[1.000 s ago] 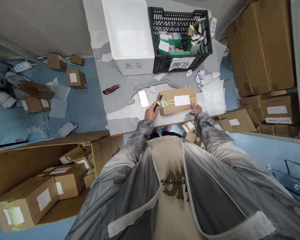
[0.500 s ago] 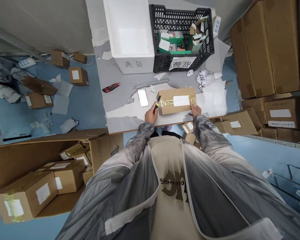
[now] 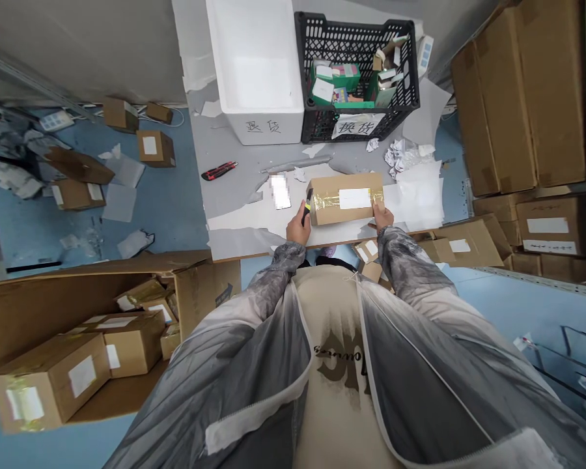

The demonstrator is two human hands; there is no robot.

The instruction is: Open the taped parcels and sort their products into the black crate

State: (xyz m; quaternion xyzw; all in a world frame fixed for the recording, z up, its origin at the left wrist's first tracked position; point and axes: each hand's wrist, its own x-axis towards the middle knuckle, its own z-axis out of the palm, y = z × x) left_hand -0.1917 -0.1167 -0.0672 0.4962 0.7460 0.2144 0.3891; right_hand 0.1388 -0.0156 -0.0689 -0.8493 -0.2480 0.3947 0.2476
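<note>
A taped cardboard box (image 3: 325, 208) with a white label lies near the front edge of the table (image 3: 224, 246). My left hand (image 3: 299, 228) is closed around a black and yellow utility knife (image 3: 307, 210), whose front end is at the box's left end. Whether the blade touches the tape I cannot tell. At the box's right front corner, my right hand (image 3: 383, 217) grips the cardboard, thumb on top. Left of the box lies a phone (image 3: 282, 195) with a bright, blurred screen. A red and black utility knife (image 3: 219, 170) rests farther left.
Behind the box stand a white foam bin (image 3: 264, 130) and a black plastic crate (image 3: 312, 124) holding small cartons. Crumpled paper (image 3: 395, 156) lies to the right. A large open carton (image 3: 34, 306) full of parcels is at lower left. Big boxes (image 3: 517, 98) are stacked at right.
My left hand has shifted slightly right with the utility knife, bringing it closer against the box's left end. The box and my right hand stay nearly in place.
</note>
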